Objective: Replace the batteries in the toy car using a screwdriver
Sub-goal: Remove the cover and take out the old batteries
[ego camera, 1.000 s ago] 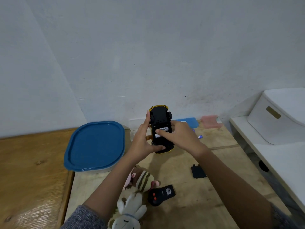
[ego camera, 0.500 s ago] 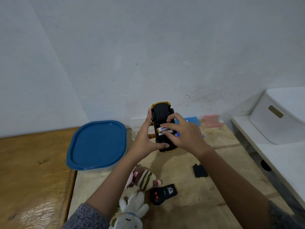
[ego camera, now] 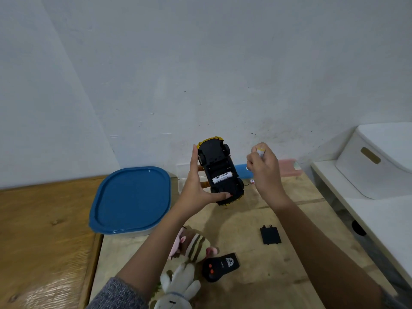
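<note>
Right now the left hand (ego camera: 196, 188) holds the toy car (ego camera: 219, 172) up above the bench (ego camera: 289, 253), belly toward the camera, yellow body facing away. Long axis runs near upright w/ a slight lean, top end tipped left and away toward the wall; can't tell which end is the front. Left thumb sits on the lower end by a small red dot, left fingers (ego camera: 193, 159) stretched up the car's left side, so the grip is a wide span along its length. The battery bay is open w/ one white battery (ego camera: 222, 177) seated crosswise in it, printed label readable. The right hand (ego camera: 263, 168) is apart from the car, just to its right, fingers curled narrow round a second battery (ego camera: 260, 151) whose white-and-orange tip pokes out the top. The black battery cover (ego camera: 270, 235) lies flat on the bench below the right wrist. Nearer the camera: a black remote (ego camera: 220, 266), a striped plush (ego camera: 194, 245) and a white plush (ego camera: 178, 286). A blue-lidded container (ego camera: 131, 199) sits at left, a white bin (ego camera: 379, 159) on the shelf at right.
</note>
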